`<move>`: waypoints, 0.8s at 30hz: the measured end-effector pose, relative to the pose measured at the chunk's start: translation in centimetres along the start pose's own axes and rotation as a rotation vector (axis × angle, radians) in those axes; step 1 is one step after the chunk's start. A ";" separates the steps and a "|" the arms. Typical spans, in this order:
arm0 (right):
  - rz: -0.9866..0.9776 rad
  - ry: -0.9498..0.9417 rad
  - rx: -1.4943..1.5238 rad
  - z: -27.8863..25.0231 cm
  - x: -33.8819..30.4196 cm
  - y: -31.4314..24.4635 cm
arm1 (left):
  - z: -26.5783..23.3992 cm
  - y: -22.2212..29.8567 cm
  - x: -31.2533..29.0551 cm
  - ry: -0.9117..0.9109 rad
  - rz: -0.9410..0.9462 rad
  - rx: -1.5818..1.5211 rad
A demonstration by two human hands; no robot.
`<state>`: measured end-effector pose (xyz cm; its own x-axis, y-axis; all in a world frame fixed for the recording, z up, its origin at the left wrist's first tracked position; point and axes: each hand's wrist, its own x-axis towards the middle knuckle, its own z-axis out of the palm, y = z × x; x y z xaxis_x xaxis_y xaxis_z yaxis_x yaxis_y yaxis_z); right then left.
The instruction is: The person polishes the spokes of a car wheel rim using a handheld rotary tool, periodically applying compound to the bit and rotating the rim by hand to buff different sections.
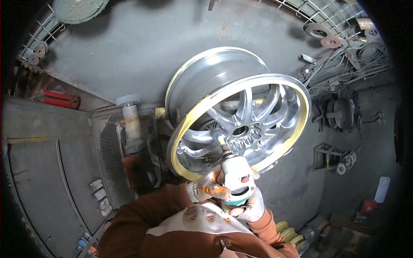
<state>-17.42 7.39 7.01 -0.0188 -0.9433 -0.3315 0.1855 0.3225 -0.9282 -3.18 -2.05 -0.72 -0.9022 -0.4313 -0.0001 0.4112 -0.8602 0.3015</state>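
My left hand (207, 188), in a pale glove with orange stains, is closed round the side of a white and teal die grinder (236, 174). My right hand (253, 207), gloved too, wraps its rear end from the right and below. A small pale yellow tip (221, 140) on the grinder's shaft meets, or nearly meets, a spoke beside the hub of a shiny alloy wheel (245, 107). Contact itself is hard to make out. The wheel leans with its spoked face toward me, and yellow tape or coating covers much of its front lip (187, 124).
Left of the wheel stands a worn post-like machine part (131, 122). A red cylinder (60, 99) lies farther left. Cables (348, 64) hang at the right near a wire rack (327, 15) with abrasive discs. Yellow-edged wheels (289, 233) are stacked at the lower right.
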 end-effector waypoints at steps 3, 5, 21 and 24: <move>-0.028 0.007 -0.262 -0.2 -0.3 0.9 | -0.1 -0.2 0.8 0.013 -0.025 0.026; -0.048 -0.006 -0.527 -0.7 -0.3 1.1 | 0.1 0.9 1.3 -0.058 0.021 0.127; -0.102 -0.089 -0.596 2.0 2.3 -0.4 | 0.0 2.4 -2.0 -0.016 0.046 0.163; -0.137 -0.063 -0.736 1.6 1.9 -0.1 | 1.2 2.9 -1.9 0.028 0.027 0.123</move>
<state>-15.93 5.47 6.70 0.0659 -0.9743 -0.2155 -0.5200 0.1508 -0.8407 -0.40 -3.39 1.33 -0.8866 -0.4623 -0.0166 0.4143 -0.8094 0.4162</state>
